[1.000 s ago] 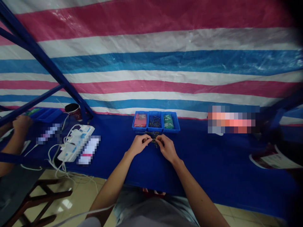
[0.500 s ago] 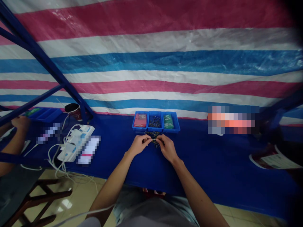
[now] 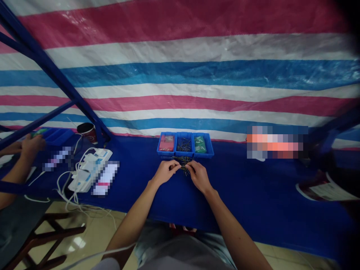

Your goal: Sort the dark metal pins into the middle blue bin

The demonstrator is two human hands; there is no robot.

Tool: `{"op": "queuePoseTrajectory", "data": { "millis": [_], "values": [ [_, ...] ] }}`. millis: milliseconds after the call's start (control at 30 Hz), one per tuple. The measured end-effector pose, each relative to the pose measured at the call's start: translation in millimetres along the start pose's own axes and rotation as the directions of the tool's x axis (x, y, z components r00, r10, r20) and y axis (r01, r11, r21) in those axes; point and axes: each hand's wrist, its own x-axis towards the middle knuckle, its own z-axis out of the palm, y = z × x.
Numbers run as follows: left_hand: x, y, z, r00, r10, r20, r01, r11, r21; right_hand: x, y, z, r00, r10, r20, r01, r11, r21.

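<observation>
My left hand [image 3: 165, 171] and my right hand [image 3: 198, 174] meet over a small heap of thin dark pins [image 3: 182, 162] on the blue tablecloth [image 3: 242, 195]. Both hands have their fingertips pinched together at the heap, each apparently on a pin too small to make out. Just behind the heap stand three joined blue bins: the left one [image 3: 167, 143] holds something red, the middle one [image 3: 183, 144] holds more loose pins, the right one [image 3: 200, 144] holds something green.
A white power strip [image 3: 89, 168] with trailing cables lies at the left, near a dark cup [image 3: 87, 131] and a blue tray [image 3: 56, 135]. Another person's hand [image 3: 30, 144] reaches in at far left. A blue frame strut [image 3: 53, 75] slants across. Papers [image 3: 323, 189] lie at right.
My hands stay pinched at the pin heap with only slight finger shifts. The other person's hand at far left has moved right toward the blue tray.
</observation>
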Motion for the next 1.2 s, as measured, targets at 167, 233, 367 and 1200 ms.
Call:
{"op": "queuePoseTrajectory", "data": {
  "millis": [167, 233, 367, 1200],
  "values": [
    [-0.2, -0.2, -0.2, 1.0, 0.0, -0.013, 0.0, 1.0, -0.006, -0.4, -3.1, -2.2, 1.0, 0.012, -0.003, -0.012, 1.0, 0.003],
    [-0.1, 0.1, -0.6, 1.0, -0.005, -0.01, 0.005, 1.0, -0.003, -1.0, -4.2, -2.5, 1.0, 0.026, -0.015, -0.026, 1.0, 0.012],
    [0.1, 0.6, -1.4, 1.0, -0.001, -0.001, 0.001, 1.0, -0.006, -2.2, -3.8, -0.5, 0.998, 0.049, -0.03, -0.048, 0.999, 0.025],
    [-0.2, 2.0, -1.4, 1.0, -0.008, 0.011, 0.008, 1.0, 0.011, -0.2, -0.5, 0.2, 1.0, 0.008, -0.022, -0.007, 0.999, 0.037]
  ]
}}
